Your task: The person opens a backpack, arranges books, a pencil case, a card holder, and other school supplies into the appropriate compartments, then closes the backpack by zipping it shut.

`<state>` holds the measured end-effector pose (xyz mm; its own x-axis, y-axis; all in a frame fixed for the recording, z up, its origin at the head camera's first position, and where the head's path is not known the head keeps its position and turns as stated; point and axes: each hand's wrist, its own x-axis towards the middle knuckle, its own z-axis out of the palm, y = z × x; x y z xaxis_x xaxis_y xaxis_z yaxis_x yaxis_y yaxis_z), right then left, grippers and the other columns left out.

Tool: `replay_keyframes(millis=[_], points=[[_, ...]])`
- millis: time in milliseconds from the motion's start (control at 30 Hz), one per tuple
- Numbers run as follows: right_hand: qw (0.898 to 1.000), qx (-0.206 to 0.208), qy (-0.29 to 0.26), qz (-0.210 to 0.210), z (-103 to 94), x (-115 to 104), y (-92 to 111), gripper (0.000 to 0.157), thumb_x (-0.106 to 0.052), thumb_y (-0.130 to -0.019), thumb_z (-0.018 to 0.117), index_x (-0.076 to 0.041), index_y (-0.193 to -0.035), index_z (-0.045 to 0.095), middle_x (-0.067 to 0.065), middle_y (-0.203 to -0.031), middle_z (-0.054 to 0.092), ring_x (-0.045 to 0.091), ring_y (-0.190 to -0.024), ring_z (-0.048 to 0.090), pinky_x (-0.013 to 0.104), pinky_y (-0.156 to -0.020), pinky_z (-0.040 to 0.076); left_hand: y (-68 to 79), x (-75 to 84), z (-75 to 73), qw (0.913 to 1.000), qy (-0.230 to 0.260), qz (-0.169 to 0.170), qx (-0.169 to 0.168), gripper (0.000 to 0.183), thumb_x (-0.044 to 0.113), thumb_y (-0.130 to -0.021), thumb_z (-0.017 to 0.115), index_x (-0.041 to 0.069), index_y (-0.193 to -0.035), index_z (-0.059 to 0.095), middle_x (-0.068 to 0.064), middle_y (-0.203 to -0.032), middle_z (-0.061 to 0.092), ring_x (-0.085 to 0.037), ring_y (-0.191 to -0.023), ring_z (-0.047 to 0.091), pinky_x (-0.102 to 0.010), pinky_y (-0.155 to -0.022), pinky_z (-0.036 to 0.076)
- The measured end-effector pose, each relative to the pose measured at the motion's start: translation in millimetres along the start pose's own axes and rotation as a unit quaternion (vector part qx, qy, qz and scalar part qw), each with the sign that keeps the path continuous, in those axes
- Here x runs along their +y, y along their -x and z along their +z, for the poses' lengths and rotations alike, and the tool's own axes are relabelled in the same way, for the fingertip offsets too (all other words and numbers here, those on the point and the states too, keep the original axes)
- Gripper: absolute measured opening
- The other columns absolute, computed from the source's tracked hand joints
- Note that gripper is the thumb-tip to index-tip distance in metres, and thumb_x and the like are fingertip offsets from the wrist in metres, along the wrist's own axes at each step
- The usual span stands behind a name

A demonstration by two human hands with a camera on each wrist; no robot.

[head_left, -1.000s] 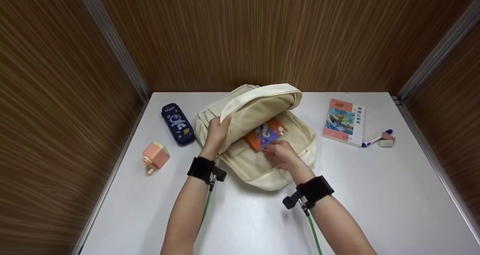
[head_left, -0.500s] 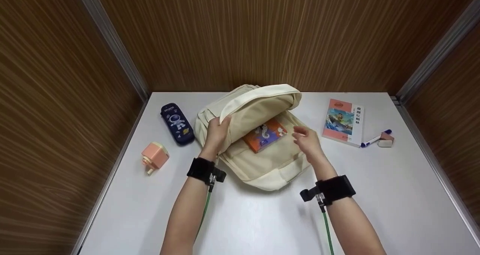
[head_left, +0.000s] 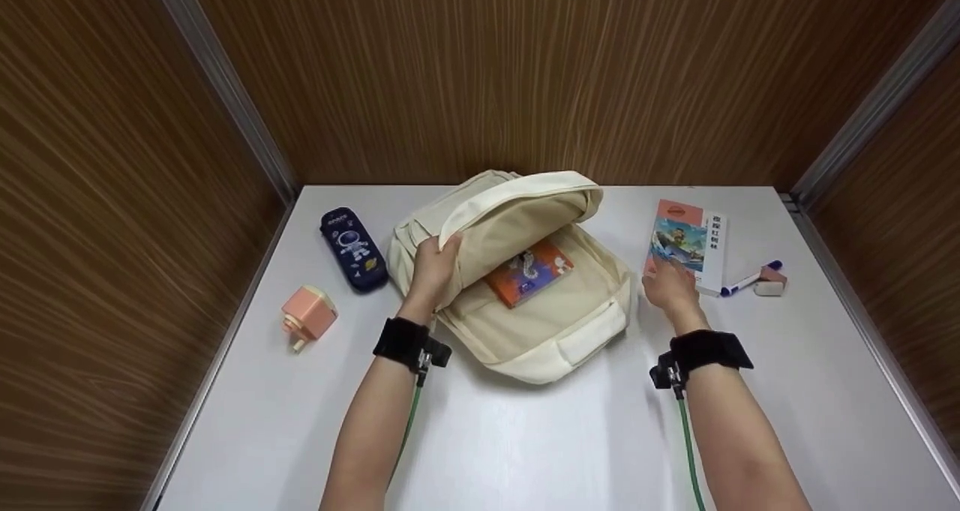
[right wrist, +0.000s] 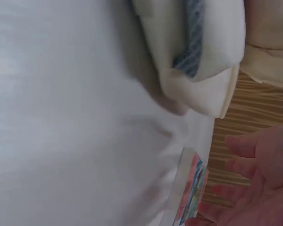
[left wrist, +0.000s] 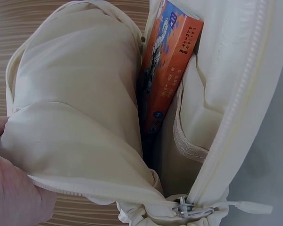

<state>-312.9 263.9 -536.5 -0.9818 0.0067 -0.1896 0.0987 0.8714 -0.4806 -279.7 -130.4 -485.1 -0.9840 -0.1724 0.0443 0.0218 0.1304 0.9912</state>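
A cream backpack (head_left: 592, 338) lies unzipped in the middle of the table. My left hand (head_left: 436, 271) grips the edge of its raised flap, and in the left wrist view the flap's zipped rim runs from that hand (left wrist: 19, 193). Inside the bag rests an orange and purple book (head_left: 529, 271), its orange spine (left wrist: 172, 66) facing the left wrist camera. To the right, my right hand (head_left: 671, 290) is over the lower left part of a pink and white book (head_left: 694, 233) with a sea picture. Its fingers (right wrist: 240, 165) are spread and relaxed in the right wrist view.
A dark blue pencil case (head_left: 354, 248) with an astronaut lies left of the bag. Nearer me is a pink pencil sharpener with a crank (head_left: 309, 314). Beyond the right-hand book are a marker (head_left: 750, 278) and a small pink and white block (head_left: 771, 282). Wood-grain panels enclose the table.
My right hand has left the orange book in the bag and moved right to the pink and white book. The left hand keeps holding the flap in place.
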Motion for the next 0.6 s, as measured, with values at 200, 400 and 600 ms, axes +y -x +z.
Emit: replay_keyframes(millis=[200, 400, 600], points=[[0.997, -0.059, 0.012, 0.048, 9.9, 14, 2, 0.057, -0.025, -0.102, 0.042, -0.005, -0.153, 0.026, 0.03, -0.157, 0.006, 0.063, -0.136, -0.002, 0.074, -0.104, 0.004, -0.1, -0.8, 1.0, 0.9999, 0.011, -0.01, -0.002, 0.031, 0.023, -0.102, 0.055, 0.002, -0.083, 0.067, 0.0, -0.069, 0.059, -0.012, -0.064, 0.055, -0.026, -0.063, 0.045], [0.997, -0.051, 0.042, 0.032, 13.5, 19, 3, 0.057, -0.025, -0.101, 0.041, -0.007, -0.153, 0.028, 0.03, -0.156, 0.012, 0.065, -0.134, 0.004, 0.076, -0.101, 0.006, -0.6, -1.2, 2.5, 0.9998, 0.014, -0.011, 0.003, 0.029, 0.022, -0.101, 0.056, -0.001, -0.087, 0.067, -0.002, -0.071, 0.059, -0.014, -0.066, 0.055, -0.026, -0.064, 0.045], [0.996, -0.066, 0.067, 0.008, 15.2, 17, 13, 0.057, -0.025, -0.101, 0.043, -0.008, -0.153, 0.029, 0.031, -0.154, 0.016, 0.069, -0.129, 0.014, 0.079, -0.096, 0.016, -1.2, -2.5, 1.0, 0.9999, 0.013, -0.009, 0.004, 0.029, 0.022, -0.101, 0.056, 0.0, -0.086, 0.067, -0.002, -0.072, 0.06, -0.014, -0.067, 0.056, -0.026, -0.065, 0.046]])
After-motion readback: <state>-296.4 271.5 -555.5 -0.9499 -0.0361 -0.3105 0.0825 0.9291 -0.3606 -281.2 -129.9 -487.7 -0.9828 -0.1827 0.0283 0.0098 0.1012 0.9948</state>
